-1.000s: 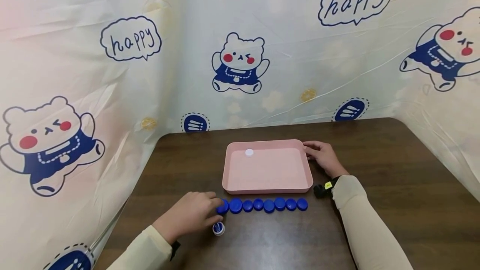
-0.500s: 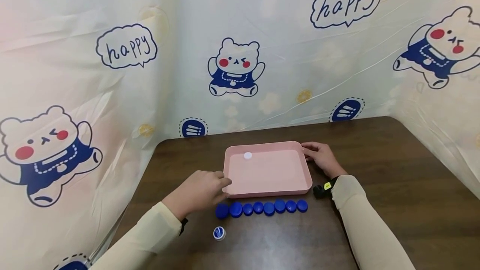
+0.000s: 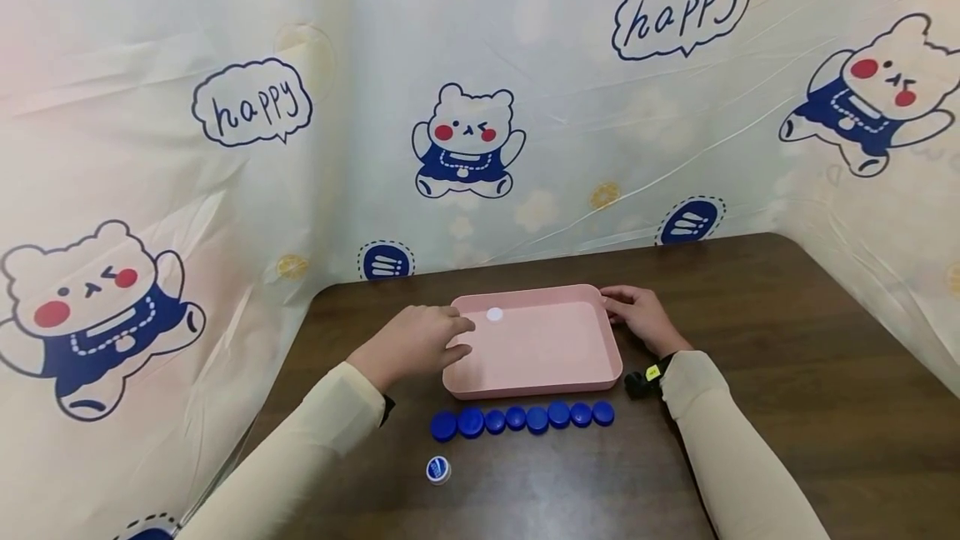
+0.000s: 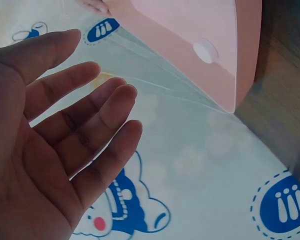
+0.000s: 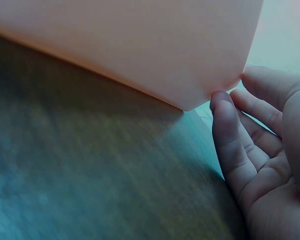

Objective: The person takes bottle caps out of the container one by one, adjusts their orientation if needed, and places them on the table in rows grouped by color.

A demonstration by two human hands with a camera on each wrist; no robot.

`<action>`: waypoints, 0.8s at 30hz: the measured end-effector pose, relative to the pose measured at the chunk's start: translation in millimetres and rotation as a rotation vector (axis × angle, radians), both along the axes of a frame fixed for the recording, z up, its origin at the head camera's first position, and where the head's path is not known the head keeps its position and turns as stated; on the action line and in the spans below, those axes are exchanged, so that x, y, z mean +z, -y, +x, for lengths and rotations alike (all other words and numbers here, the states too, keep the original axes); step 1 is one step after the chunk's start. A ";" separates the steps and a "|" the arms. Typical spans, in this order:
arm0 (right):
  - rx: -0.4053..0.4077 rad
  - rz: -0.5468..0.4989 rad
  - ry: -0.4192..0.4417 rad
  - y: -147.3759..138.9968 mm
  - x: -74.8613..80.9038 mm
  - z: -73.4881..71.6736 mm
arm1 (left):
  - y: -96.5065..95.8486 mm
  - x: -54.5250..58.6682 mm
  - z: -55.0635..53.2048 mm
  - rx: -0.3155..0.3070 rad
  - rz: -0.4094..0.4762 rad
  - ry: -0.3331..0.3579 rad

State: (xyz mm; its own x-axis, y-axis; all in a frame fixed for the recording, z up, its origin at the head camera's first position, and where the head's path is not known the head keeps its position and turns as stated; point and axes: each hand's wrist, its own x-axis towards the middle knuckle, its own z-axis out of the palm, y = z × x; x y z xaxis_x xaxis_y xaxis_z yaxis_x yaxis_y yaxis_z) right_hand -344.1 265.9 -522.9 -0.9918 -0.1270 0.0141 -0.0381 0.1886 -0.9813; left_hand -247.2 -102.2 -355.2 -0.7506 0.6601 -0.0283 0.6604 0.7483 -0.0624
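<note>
A shallow pink tray (image 3: 551,352) lies on the table, a small white disc (image 3: 494,315) inside it near the far left corner. Over the tray's left edge, my left hand (image 3: 412,342) hovers with fingers spread and nothing in them; its bare palm (image 4: 30,180) faces the left wrist camera. My right hand (image 3: 643,321) pinches the tray's far right corner between thumb (image 5: 225,117) and fingers. In front of the tray runs a row of several blue bottle caps (image 3: 471,422). Below the row's left end stands a small white round container (image 3: 438,470) with a blue label on top.
The dark wooden table (image 3: 780,357) extends to both sides of the tray. Behind it hangs a pale curtain (image 3: 555,132) printed with bears. A black wrist device (image 3: 639,383) sits by my right sleeve.
My left hand has risen from the left end of the blue cap row, forward to the tray's left edge. The right hand stays at the tray's corner.
</note>
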 end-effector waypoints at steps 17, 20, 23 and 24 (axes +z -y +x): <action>-0.014 0.006 -0.002 -2.5 0.7 1.6 | -23.3 -6.8 -51.0 0.066 0.014 0.117; -0.018 0.004 0.003 -1.3 0.4 2.5 | -25.8 -7.3 -57.5 0.077 0.018 0.128; -0.013 0.003 -0.002 0.7 0.2 3.6 | -26.4 -6.1 -62.8 0.072 0.041 0.131; -0.015 0.000 -0.003 1.5 0.2 3.9 | -26.5 -5.6 -64.7 0.065 0.044 0.129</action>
State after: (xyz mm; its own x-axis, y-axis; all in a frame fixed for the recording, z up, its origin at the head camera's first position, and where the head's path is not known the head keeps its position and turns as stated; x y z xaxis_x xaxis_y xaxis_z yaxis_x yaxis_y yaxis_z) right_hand -340.2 264.4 -522.7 -0.9935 -0.1125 0.0169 -0.0381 0.1895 -0.9811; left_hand -311.8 -75.7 -360.9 -0.7838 0.6131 -0.0994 0.6110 0.7898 0.0532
